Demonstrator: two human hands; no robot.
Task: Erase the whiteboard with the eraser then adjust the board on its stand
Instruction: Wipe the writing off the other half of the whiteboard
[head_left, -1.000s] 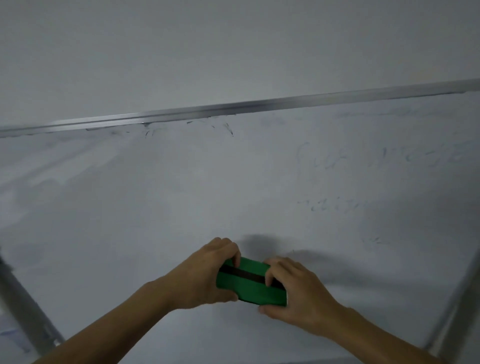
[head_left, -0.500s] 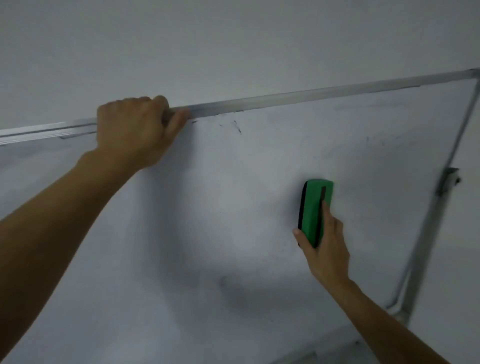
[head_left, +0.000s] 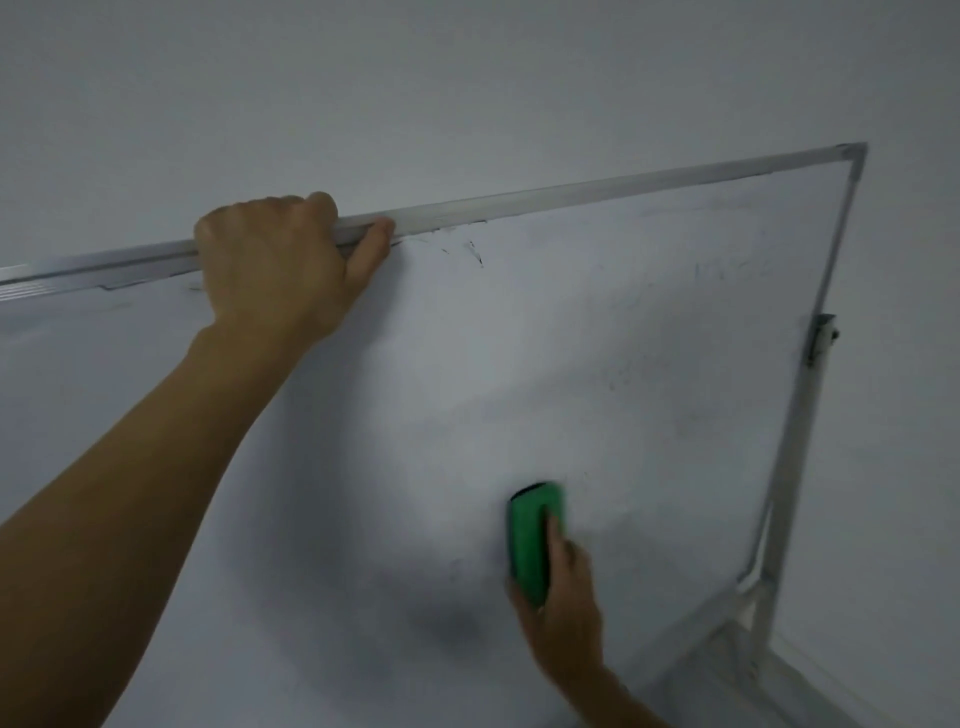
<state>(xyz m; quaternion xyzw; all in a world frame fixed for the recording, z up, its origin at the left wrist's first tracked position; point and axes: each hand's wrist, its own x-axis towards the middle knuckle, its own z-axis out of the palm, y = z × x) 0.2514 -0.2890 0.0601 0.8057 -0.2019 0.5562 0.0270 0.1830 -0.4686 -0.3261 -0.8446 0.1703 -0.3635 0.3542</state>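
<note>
Along the whiteboard's top edge the left hand grips the frame; right hand holds the eraser against its lower face, well inside the right edge.

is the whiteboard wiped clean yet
Not clean: the whiteboard shows dark marker strokes just below its top frame.

Eraser and right hand lower on the whiteboard than before.
</note>
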